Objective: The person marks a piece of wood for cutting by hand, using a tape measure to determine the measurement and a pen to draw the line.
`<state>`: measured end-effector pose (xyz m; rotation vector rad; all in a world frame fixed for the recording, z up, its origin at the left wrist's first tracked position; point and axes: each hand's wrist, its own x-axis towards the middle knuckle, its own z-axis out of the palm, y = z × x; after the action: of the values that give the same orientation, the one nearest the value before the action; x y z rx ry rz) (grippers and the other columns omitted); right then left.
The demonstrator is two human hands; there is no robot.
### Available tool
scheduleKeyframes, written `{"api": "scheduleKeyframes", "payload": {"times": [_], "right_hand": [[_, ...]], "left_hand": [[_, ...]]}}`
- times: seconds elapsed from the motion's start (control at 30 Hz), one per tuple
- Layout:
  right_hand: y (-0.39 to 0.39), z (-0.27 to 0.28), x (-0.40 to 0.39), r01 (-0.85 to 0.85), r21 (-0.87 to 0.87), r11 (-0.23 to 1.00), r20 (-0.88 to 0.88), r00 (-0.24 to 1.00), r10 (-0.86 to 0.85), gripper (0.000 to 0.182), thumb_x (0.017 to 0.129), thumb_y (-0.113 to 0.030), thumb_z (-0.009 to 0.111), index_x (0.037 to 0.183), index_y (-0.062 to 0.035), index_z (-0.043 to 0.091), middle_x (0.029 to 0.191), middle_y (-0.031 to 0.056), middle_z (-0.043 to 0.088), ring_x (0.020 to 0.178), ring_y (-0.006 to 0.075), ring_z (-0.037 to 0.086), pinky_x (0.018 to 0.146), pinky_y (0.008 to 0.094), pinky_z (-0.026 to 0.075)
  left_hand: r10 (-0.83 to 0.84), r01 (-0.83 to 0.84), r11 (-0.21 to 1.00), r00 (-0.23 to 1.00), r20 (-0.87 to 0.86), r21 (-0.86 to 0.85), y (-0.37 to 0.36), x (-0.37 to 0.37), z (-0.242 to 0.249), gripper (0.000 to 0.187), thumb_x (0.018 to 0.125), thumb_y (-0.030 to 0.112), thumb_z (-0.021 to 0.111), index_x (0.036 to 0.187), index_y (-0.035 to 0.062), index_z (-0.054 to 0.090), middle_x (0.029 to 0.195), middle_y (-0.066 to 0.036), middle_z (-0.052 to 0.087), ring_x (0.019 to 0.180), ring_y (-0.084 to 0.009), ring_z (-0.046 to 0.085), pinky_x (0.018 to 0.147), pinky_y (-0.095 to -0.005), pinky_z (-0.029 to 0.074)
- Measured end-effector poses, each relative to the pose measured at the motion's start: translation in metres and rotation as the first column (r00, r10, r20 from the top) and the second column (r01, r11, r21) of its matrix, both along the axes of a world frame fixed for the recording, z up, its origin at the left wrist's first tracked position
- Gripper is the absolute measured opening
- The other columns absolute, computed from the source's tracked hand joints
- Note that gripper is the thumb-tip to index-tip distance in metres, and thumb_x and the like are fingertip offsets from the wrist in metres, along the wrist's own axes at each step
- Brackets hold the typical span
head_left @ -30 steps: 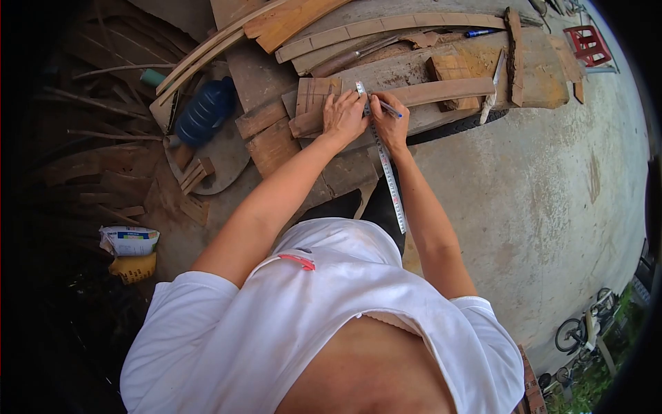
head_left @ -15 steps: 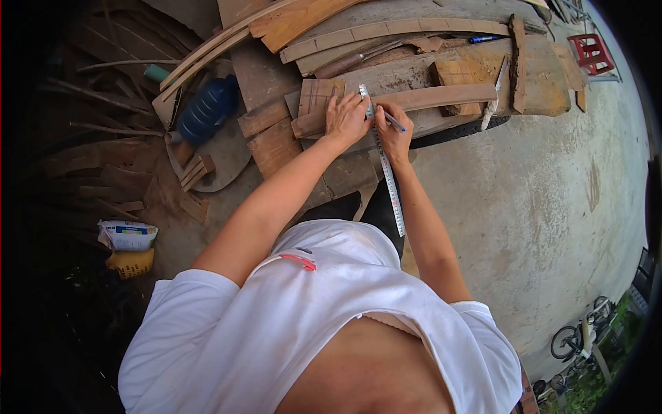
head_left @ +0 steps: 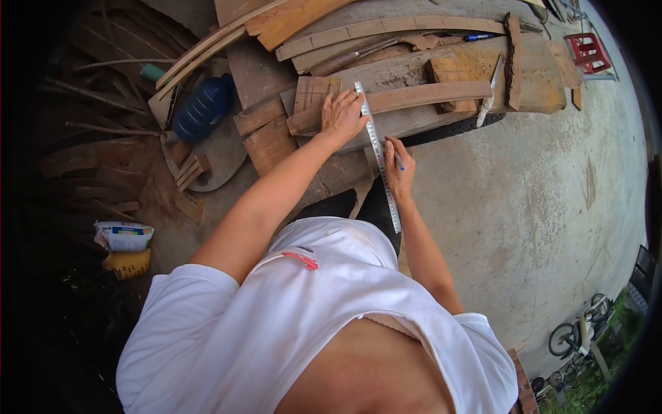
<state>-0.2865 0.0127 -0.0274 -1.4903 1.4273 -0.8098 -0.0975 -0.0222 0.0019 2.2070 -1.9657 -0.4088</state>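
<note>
Head view: pen in the right hand, tape measure across curved wood.
Right hand (head_left: 398,167) closed around the pen (head_left: 399,161), beside the tape measure (head_left: 378,148); left hand (head_left: 343,117) part-open over the curved strip (head_left: 427,95), at the tape's far end; knife (head_left: 492,90) at the strip's right end.

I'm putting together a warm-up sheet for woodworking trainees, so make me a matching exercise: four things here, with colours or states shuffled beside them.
1. Measuring tape
2. Right hand
3. Large bottle
4. Left hand

A. Dark blue
B. Fingers over the curved wood strip
C. White, with markings
D. Holding a pen

Pairs: 1-C, 2-D, 3-A, 4-B
</note>
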Motion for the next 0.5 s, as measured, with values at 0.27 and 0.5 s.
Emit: {"api": "scheduleKeyframes", "payload": {"times": [0.27,0.5], "right_hand": [[0.001,-0.003,0.007,-0.061,0.159,0.985,0.010,0.998,0.060,0.023,0.100,-0.022,0.058,0.099,-0.0009,0.068,0.071,0.0170,0.066,0.066,0.0279,0.070,0.063,0.0367,0.051],[-0.024,-0.006,-0.022,0.140,0.102,0.985,0.005,0.990,-0.142,0.026,0.100,-0.025,0.058,0.098,-0.0006,0.069,0.068,0.0162,0.065,0.062,0.0273,0.067,0.062,0.0371,0.050]], "left_hand": [[-0.048,0.049,0.999,0.998,0.034,-0.016,-0.010,-0.004,-0.001,0.058,0.081,0.035,0.077,0.130,0.0072,0.063,0.130,-0.011,0.064,0.132,-0.0283,0.051,0.112,-0.0476,0.034],[-0.138,0.133,0.985,0.989,-0.045,-0.106,-0.056,-0.045,-0.003,0.055,0.084,0.035,0.074,0.131,0.0087,0.063,0.133,-0.012,0.063,0.135,-0.0294,0.049,0.115,-0.0498,0.030]]}}
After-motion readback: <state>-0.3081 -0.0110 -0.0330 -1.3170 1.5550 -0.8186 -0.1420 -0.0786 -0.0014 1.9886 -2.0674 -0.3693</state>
